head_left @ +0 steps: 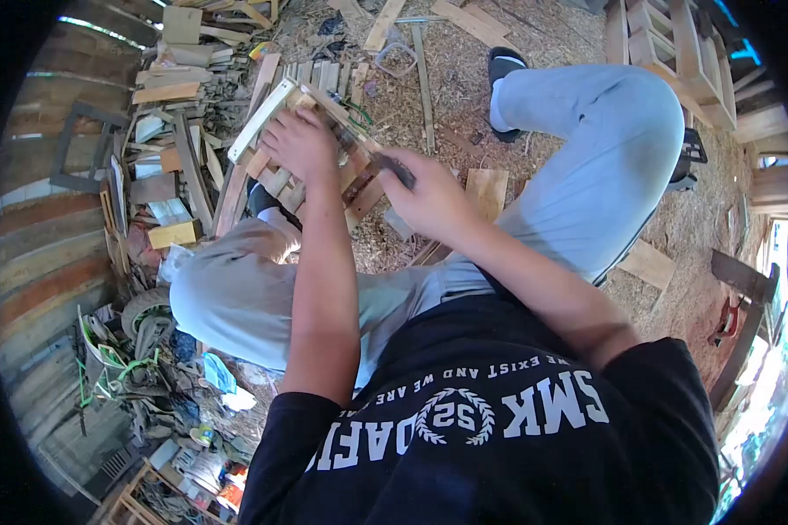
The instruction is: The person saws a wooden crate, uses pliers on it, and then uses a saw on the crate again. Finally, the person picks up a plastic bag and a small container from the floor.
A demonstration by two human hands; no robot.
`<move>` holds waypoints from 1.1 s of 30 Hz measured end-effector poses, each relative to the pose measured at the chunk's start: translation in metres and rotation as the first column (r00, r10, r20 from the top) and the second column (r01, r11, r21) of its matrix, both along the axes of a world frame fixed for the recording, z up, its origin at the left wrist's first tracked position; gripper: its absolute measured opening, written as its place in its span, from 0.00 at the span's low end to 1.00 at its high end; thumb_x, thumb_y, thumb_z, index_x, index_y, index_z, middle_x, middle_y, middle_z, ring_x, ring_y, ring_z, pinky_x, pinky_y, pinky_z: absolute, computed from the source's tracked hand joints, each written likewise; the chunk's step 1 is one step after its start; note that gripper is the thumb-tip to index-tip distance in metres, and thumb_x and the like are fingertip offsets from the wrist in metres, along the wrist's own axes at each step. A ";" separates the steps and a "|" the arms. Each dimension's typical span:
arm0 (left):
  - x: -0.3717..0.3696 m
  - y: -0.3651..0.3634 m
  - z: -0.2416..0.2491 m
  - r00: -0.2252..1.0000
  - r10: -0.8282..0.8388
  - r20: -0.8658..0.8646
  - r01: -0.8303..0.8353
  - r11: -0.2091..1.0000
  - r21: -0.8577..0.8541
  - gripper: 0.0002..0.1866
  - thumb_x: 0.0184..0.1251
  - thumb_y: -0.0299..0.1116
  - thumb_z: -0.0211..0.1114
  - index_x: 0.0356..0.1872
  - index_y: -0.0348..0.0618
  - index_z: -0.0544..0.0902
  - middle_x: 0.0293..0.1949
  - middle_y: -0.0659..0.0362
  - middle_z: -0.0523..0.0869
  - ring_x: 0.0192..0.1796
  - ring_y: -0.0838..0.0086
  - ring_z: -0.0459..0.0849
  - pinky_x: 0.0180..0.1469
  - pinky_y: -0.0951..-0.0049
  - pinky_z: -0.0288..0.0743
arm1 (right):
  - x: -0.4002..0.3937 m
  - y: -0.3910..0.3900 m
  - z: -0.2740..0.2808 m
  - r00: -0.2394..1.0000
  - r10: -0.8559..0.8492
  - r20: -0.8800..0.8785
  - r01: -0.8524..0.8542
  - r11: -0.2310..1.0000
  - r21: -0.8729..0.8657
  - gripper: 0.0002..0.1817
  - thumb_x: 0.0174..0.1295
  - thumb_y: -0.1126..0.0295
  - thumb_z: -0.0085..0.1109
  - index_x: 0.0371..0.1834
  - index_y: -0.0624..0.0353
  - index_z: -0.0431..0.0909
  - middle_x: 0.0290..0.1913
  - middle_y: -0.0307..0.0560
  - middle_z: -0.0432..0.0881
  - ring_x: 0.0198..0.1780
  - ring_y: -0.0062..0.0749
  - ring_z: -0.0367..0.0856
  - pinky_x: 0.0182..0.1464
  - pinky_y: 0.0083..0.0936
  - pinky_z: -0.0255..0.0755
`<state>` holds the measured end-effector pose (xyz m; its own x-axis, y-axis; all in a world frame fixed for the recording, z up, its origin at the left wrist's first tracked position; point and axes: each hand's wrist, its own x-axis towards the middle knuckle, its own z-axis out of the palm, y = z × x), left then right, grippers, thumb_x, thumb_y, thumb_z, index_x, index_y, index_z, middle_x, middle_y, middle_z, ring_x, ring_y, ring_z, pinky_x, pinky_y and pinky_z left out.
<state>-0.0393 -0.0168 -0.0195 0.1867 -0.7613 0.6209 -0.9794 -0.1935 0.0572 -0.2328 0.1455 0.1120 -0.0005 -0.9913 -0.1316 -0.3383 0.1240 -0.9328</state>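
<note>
A small slatted wooden crate [261, 120] stands tilted between my lower legs, ahead of my body. My left hand [302, 144] is on its upper side, fingers bent over the slats and gripping it. My right hand [431, 194] is closed round a dark tool handle [397, 170] beside the crate's right side. The tool's working end is hidden against the wood, so its kind does not show. My left foot is partly behind the crate.
Stacked offcuts and boards [179, 87] lie along the left wall. A clear plastic tub [396, 59] and a long thin strip of wood [424, 87] rest on the shavings-covered floor. A wooden rack [674, 52] stands at upper right. A loose board [487, 191] lies near my right hand.
</note>
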 end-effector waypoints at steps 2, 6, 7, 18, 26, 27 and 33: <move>0.004 0.000 0.003 1.000 0.009 -0.021 -0.009 1.000 0.001 0.17 0.82 0.45 0.62 0.42 0.41 0.87 0.44 0.45 0.87 0.50 0.46 0.85 0.62 0.44 0.75 | 0.008 -0.007 0.002 0.999 0.035 0.010 -0.035 0.999 0.018 0.24 0.77 0.63 0.64 0.71 0.64 0.83 0.47 0.65 0.93 0.47 0.57 0.95 0.52 0.46 0.86; -0.001 0.001 0.004 0.999 0.014 -0.050 -0.012 0.999 0.033 0.17 0.82 0.45 0.61 0.45 0.41 0.88 0.46 0.45 0.87 0.54 0.46 0.84 0.66 0.45 0.74 | -0.022 0.051 0.020 0.999 -0.007 0.053 0.010 0.999 -0.053 0.23 0.77 0.62 0.65 0.69 0.64 0.84 0.43 0.63 0.93 0.43 0.52 0.95 0.49 0.44 0.85; 0.001 -0.002 0.005 0.998 0.038 -0.058 -0.036 0.999 0.028 0.17 0.82 0.45 0.61 0.45 0.41 0.88 0.46 0.45 0.87 0.54 0.46 0.84 0.66 0.45 0.74 | -0.021 0.041 0.016 0.999 0.018 0.045 -0.015 0.998 -0.058 0.23 0.77 0.62 0.65 0.69 0.64 0.84 0.43 0.63 0.93 0.43 0.52 0.95 0.49 0.44 0.85; -0.003 0.000 0.004 0.990 0.024 -0.140 -0.015 0.998 0.063 0.18 0.81 0.45 0.61 0.46 0.39 0.87 0.49 0.45 0.86 0.60 0.48 0.82 0.81 0.42 0.63 | -0.022 0.042 -0.014 0.999 0.028 0.042 -0.024 0.994 -0.111 0.23 0.77 0.63 0.65 0.70 0.64 0.84 0.47 0.64 0.93 0.44 0.51 0.94 0.51 0.42 0.84; -0.005 0.004 0.016 0.984 0.048 -0.169 -0.031 0.994 0.104 0.18 0.83 0.47 0.61 0.51 0.40 0.86 0.52 0.45 0.87 0.63 0.47 0.84 0.79 0.40 0.67 | -0.024 0.051 0.020 0.996 0.087 -0.030 -0.089 0.994 -0.059 0.25 0.79 0.61 0.65 0.73 0.63 0.82 0.56 0.62 0.93 0.63 0.50 0.94 0.65 0.39 0.84; -0.005 -0.001 0.018 0.982 0.061 -0.179 -0.044 0.994 0.095 0.18 0.83 0.47 0.61 0.51 0.40 0.86 0.52 0.45 0.87 0.63 0.47 0.84 0.79 0.40 0.67 | -0.023 0.042 0.016 0.994 0.101 -0.041 -0.104 0.992 -0.067 0.25 0.79 0.61 0.65 0.73 0.63 0.82 0.56 0.62 0.93 0.63 0.50 0.94 0.65 0.39 0.84; 0.002 0.003 0.014 0.977 0.042 -0.209 -0.023 0.995 0.093 0.19 0.85 0.46 0.58 0.50 0.40 0.86 0.52 0.44 0.87 0.63 0.47 0.84 0.81 0.38 0.66 | 0.005 0.002 0.016 0.994 0.112 -0.016 -0.111 0.991 0.070 0.23 0.81 0.64 0.63 0.72 0.65 0.82 0.56 0.62 0.93 0.59 0.48 0.94 0.64 0.36 0.83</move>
<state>-0.0374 -0.0139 -0.0059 0.3318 -0.8035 0.4942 -0.9402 -0.2391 0.2424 -0.2281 0.1473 0.1276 0.1065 -0.9738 -0.2007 -0.3721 0.1481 -0.9163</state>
